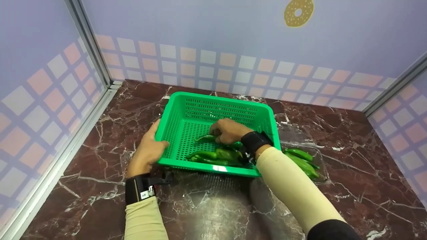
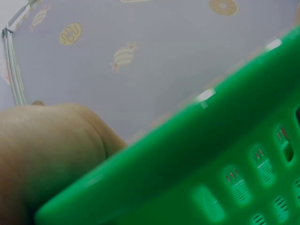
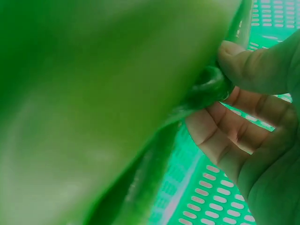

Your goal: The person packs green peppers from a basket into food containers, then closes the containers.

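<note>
A green perforated plastic basket (image 1: 222, 99) stands on the marble-patterned surface. My left hand (image 1: 148, 150) grips its left side, thumb over the rim; the left wrist view shows the hand against the rim (image 2: 187, 133). Inside the basket, my right hand (image 1: 232, 130) pinches a long green pepper (image 1: 204, 137) between thumb and fingers. The right wrist view shows the thumb and fingertips on the pepper (image 3: 208, 86), partly behind a large blurred green pepper (image 3: 93, 93) close to the camera. Several other green peppers (image 1: 204, 155) lie along the basket's near side, partly under my right wrist.
Right of the basket sits a clear plastic container (image 1: 322, 163) holding several green peppers (image 1: 300, 154), partly covered by my right sleeve. Panel walls with printed squares (image 1: 247, 63) enclose the back and both sides. A metal strip (image 1: 90, 126) borders the left edge.
</note>
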Available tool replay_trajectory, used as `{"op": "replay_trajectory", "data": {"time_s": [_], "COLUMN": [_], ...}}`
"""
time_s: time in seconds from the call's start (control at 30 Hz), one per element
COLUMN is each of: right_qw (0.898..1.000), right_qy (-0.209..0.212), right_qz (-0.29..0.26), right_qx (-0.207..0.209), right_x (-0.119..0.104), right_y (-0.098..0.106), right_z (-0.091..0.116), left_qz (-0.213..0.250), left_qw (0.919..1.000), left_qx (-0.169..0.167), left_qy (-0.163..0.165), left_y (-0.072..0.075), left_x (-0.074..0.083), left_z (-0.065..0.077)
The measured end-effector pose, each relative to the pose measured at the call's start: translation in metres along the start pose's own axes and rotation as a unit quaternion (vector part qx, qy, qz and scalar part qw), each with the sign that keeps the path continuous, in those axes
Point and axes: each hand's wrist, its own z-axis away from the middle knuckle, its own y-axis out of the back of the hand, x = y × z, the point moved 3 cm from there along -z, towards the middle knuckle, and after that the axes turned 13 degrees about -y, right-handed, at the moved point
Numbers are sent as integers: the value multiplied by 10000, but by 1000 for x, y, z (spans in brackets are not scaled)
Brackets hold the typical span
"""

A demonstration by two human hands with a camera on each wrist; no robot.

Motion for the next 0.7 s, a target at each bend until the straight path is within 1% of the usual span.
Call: {"op": "replay_trajectory", "data": {"time_s": [0.07, 0.33, 0.5, 0.7], "right_qw": [10000, 9997, 9998, 9999], "right_qy": [15, -224, -175, -127], "right_qz": [-21, 56, -29, -96], "right_qx": [-1, -116, -108, -7], "right_x": [-1, -6, -10, -14], "right_y": [3, 23, 36, 49], "right_z": [1, 7, 11, 19], "left_qz": [-14, 4, -6, -14], "left_qw": [10000, 10000, 10000, 10000], "left_qx": [12, 2, 9, 15], "left_qy": [3, 16, 15, 29], "left_y": [0, 0, 0, 0], "left_x": [0, 2, 3, 2], "left_z": [0, -2, -2, -2]}}
